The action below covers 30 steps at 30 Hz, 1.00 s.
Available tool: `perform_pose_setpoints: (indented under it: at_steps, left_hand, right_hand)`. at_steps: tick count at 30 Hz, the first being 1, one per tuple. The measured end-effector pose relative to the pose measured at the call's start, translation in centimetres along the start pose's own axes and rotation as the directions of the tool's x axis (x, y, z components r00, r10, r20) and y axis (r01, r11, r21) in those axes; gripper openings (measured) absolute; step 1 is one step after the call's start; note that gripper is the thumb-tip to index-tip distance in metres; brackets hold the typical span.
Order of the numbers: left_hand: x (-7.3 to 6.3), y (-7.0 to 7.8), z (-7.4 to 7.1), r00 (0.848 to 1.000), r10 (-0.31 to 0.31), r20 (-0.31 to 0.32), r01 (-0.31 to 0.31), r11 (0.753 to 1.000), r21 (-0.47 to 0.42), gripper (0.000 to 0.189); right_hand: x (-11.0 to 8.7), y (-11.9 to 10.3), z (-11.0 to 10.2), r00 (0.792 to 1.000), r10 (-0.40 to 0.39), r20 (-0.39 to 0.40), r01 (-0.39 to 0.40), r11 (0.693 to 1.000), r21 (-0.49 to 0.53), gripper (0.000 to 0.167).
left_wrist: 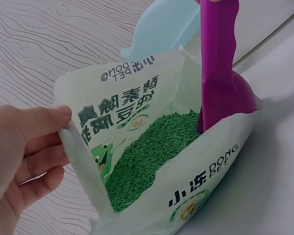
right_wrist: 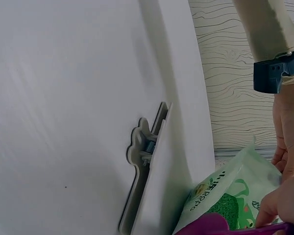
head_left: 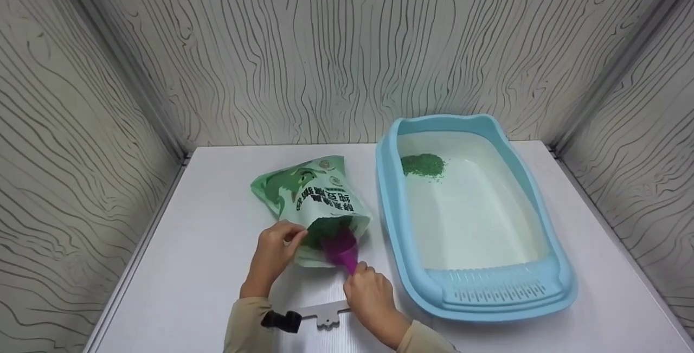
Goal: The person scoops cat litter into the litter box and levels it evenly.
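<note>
A pale green bag of cat litter (head_left: 317,193) lies on the table with its mouth toward me. Green pellets (left_wrist: 152,152) fill the inside, as the left wrist view shows. My left hand (head_left: 275,250) pinches the edge of the bag's opening between thumb and fingers. In my right hand (head_left: 371,296) is the handle of a purple scoop (head_left: 342,249), whose bowl sits in the bag's mouth among the pellets. How much litter the scoop holds is hidden.
Right of the bag stands a light blue litter box (head_left: 398,244) with a small heap of green pellets (head_left: 424,165) in its far left corner. A grey sealing clip (head_left: 327,315) lies near the front, between my forearms. Patterned walls (head_left: 336,55) enclose the table.
</note>
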<state>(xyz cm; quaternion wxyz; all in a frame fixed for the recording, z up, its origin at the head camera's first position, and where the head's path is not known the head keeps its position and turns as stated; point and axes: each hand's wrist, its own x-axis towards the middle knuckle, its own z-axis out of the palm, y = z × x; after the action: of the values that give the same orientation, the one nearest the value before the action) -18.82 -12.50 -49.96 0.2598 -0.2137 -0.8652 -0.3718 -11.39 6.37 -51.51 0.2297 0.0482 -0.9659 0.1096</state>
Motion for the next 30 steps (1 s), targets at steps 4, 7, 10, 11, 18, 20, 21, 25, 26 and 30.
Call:
perform_pose_setpoints:
  at_steps: [4, 7, 10, 11, 18, 20, 21, 25, 26, 30]
  left_hand:
    - [0.0, -0.1, 0.1, 1.000, -0.007, -0.002, 0.007, 1.000, -0.010, 0.005]
    - [0.0, -0.1, 0.1, 1.000, -0.002, -0.003, 0.002, 1.000, -0.011, 0.005]
    - [0.1, -0.1, 0.2, 1.000, 0.004, -0.007, -0.004, 1.000, -0.008, 0.005]
    - [0.1, -0.1, 0.2, 1.000, 0.007, -0.009, -0.007, 1.000, -0.007, 0.005]
    - [-0.1, -0.1, 0.3, 0.999, 0.024, -0.026, -0.024, 1.000, 0.007, 0.004]
    - [-0.1, -0.1, 0.3, 0.999, 0.022, -0.025, -0.022, 1.000, 0.006, 0.004]
    - [-0.2, -0.1, 0.3, 0.999, 0.021, -0.025, -0.021, 1.000, 0.007, 0.005]
    - [-0.2, -0.2, 0.3, 1.000, 0.014, -0.022, -0.014, 1.000, 0.005, 0.005]
    - [-0.2, -0.2, 0.4, 1.000, 0.013, -0.022, -0.013, 1.000, 0.007, 0.005]
    - [-0.2, -0.1, 0.4, 1.000, 0.003, -0.019, -0.003, 1.000, 0.008, 0.004]
  right_hand:
    - [-0.1, 0.3, 0.7, 1.000, 0.007, 0.011, -0.008, 1.000, 0.014, 0.023]
    - [-0.1, 0.5, 1.2, 1.000, 0.020, 0.021, -0.021, 0.999, 0.029, 0.023]
    - [-0.1, 0.6, 1.5, 1.000, 0.027, 0.012, -0.028, 0.998, 0.048, 0.023]
    - [-0.1, 0.7, 1.6, 1.000, 0.027, 0.007, -0.027, 0.998, 0.052, 0.022]
    - [-0.4, 1.2, 2.5, 0.999, 0.044, 0.016, -0.045, 0.998, 0.045, 0.022]
    - [-0.5, 1.2, 2.5, 0.997, 0.059, 0.049, -0.061, 0.998, 0.028, 0.024]
    - [-0.5, 1.3, 2.5, 0.996, 0.065, 0.064, -0.066, 0.998, 0.019, 0.025]
    - [-0.5, 1.3, 2.3, 0.990, 0.081, 0.115, -0.082, 0.997, 0.003, 0.027]
    - [-0.4, 1.3, 2.2, 0.988, 0.087, 0.128, -0.088, 0.996, 0.006, 0.027]
    - [-0.4, 1.5, 2.2, 0.970, 0.120, 0.212, -0.131, 0.991, 0.037, 0.026]
